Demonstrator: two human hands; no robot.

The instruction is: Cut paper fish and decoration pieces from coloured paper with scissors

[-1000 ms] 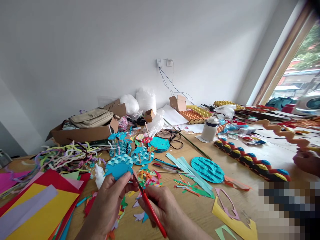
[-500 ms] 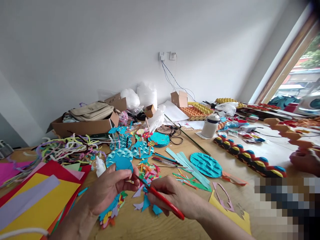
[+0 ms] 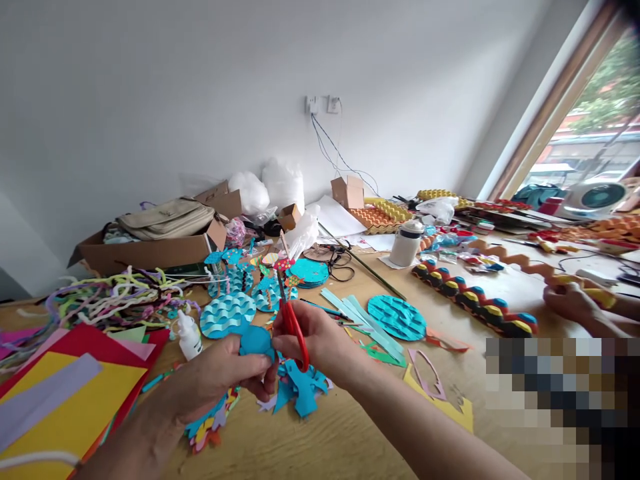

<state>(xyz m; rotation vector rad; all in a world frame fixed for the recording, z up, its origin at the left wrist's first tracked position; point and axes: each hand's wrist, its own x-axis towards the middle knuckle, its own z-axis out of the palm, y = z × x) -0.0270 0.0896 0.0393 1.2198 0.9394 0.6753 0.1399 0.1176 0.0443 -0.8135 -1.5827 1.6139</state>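
Note:
A small cut piece of blue paper (image 3: 255,341) is pinched in my left hand (image 3: 225,367). My right hand (image 3: 320,337) grips scissors (image 3: 299,337) with red handles, their blades pointing up and away from the paper. The fingertips of that hand reach the paper's right edge; whether they pinch it I cannot tell. Beneath both hands lie blue paper scraps (image 3: 303,390) and a heap of small coloured cut-outs (image 3: 207,427). Just beyond my left hand is a wavy light-blue disc (image 3: 229,315), with a white glue bottle (image 3: 189,335) beside it.
Coloured paper sheets (image 3: 107,393) and tangled fuzzy stems (image 3: 125,293) cover the left. Pale paper strips (image 3: 367,323), a blue disc (image 3: 397,317) and a lidded mug (image 3: 406,245) stand right of centre. At right, another person's hands (image 3: 575,303) hold an orange egg-carton strip (image 3: 520,263).
The scissors have swung upright, away from the blue paper, and my right hand has come close to my left. More blue scraps lie on the table below. The view has shifted slightly right.

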